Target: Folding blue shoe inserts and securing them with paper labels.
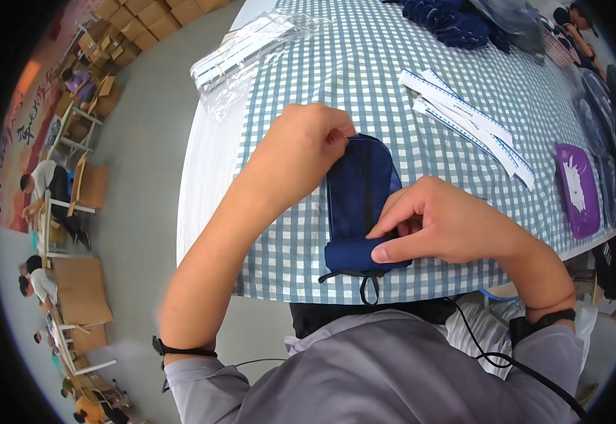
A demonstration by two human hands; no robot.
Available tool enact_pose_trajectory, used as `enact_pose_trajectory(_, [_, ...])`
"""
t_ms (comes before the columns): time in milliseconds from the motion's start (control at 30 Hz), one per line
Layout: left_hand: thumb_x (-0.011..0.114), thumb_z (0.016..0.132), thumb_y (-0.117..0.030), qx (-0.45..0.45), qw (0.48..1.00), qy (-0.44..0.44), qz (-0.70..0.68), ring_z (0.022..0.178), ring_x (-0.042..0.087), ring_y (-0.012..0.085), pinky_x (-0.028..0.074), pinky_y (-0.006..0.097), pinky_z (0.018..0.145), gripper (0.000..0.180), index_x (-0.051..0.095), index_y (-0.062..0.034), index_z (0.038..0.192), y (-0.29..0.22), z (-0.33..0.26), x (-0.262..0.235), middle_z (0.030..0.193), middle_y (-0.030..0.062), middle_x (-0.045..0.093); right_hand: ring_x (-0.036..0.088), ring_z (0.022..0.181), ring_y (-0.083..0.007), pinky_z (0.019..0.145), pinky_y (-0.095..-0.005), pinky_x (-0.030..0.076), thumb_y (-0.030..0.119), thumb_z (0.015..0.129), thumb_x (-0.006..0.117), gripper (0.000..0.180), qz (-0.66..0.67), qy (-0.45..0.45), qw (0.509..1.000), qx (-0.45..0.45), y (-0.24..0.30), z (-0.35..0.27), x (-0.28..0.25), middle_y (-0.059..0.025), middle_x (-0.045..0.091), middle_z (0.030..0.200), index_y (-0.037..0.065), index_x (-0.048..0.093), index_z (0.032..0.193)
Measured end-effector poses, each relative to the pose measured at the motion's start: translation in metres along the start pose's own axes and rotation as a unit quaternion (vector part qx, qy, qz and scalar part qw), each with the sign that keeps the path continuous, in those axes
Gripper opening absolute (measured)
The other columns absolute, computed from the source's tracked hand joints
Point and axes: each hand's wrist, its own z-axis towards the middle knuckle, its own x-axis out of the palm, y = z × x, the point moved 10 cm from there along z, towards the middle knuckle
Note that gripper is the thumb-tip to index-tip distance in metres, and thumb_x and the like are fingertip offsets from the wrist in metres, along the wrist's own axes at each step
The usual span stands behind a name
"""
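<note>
A navy blue fabric pouch (354, 191) lies on the checked tablecloth in front of me, its near end rolled up into a thick roll (347, 256). A black drawstring (369, 288) loops out from under the roll, close to the table's front edge. My left hand (304, 145) is closed in a pinch on the pouch's far, rounded end, at its left corner. Across the near right part, my right hand (442, 222) grips the roll, thumb lying on it and index finger pressed to the fabric just beyond. Its other fingers are curled and partly hidden.
White printed strips (467, 120) lie crossed right of the pouch. A purple tray (578, 191) with something white inside stands at the right edge. Clear plastic packets (251, 53) lie far left; navy bundles (449, 21) are heaped at the back. People work at tables beyond the aisle.
</note>
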Motion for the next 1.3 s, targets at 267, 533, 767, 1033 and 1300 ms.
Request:
enact_pose_trajectory(267, [0.083, 0.086, 0.0, 0.043, 0.989, -0.121, 0.075, 0.079, 0.07, 0.0236, 0.057, 0.037, 0.077, 0.009, 0.074, 0.0019, 0.089, -0.007, -0.018, -0.019, 0.084, 0.0121, 0.073, 0.058, 0.056, -0.0123, 0.054, -0.0315, 0.043, 0.025, 0.088, 0.084, 0.035, -0.009, 0.001, 0.999, 0.047, 0.005, 0.0, 0.001, -0.0096, 0.07, 0.067, -0.005, 0.082, 0.106])
enact_pose_trajectory(533, [0.094, 0.078, -0.02, -0.025, 0.973, -0.106, 0.204, 0.075, 0.066, 0.024, 0.05, 0.034, 0.057, 0.033, 0.075, -0.0023, 0.099, -0.108, -0.148, 0.015, 0.084, 0.0104, 0.068, 0.058, 0.055, -0.0121, 0.052, -0.0313, 0.043, 0.024, 0.088, 0.084, 0.033, -0.013, -0.008, 0.999, 0.038, 0.0, 0.001, -0.003, -0.0089, 0.069, 0.066, -0.005, 0.083, 0.104])
enact_pose_trajectory(767, [0.082, 0.072, -0.004, 0.072, 0.946, -0.191, 0.25, 0.081, 0.066, 0.0256, 0.051, 0.037, 0.07, 0.05, 0.078, -0.0016, 0.122, -0.104, -0.179, 0.053, 0.102, 0.0116, 0.068, 0.057, 0.052, -0.0109, 0.049, -0.0298, 0.041, 0.023, 0.089, 0.085, 0.032, 0.005, -0.015, 0.999, 0.037, -0.005, 0.0, -0.004, -0.0083, 0.068, 0.066, -0.006, 0.083, 0.103])
enact_pose_trajectory(1033, [0.087, 0.079, -0.016, 0.075, 0.948, -0.201, 0.234, 0.086, 0.067, 0.0288, 0.052, 0.04, 0.074, 0.031, 0.078, -0.0024, 0.105, -0.113, -0.18, 0.063, 0.1, 0.0119, 0.071, 0.056, 0.054, -0.0101, 0.05, -0.0295, 0.041, 0.022, 0.088, 0.086, 0.032, -0.004, -0.028, 0.999, 0.028, -0.004, 0.001, -0.002, -0.0081, 0.068, 0.067, -0.006, 0.083, 0.103])
enact_pose_trajectory(1300, [0.085, 0.077, -0.008, 0.108, 0.969, -0.188, 0.12, 0.088, 0.068, 0.0276, 0.056, 0.039, 0.074, 0.025, 0.078, -0.0014, 0.1, -0.108, -0.191, 0.051, 0.095, 0.0096, 0.07, 0.061, 0.071, -0.0089, 0.062, -0.0249, 0.047, 0.015, 0.085, 0.09, 0.024, -0.009, -0.023, 0.996, 0.09, -0.008, -0.003, -0.004, -0.0069, 0.075, 0.089, 0.0, 0.085, 0.103])
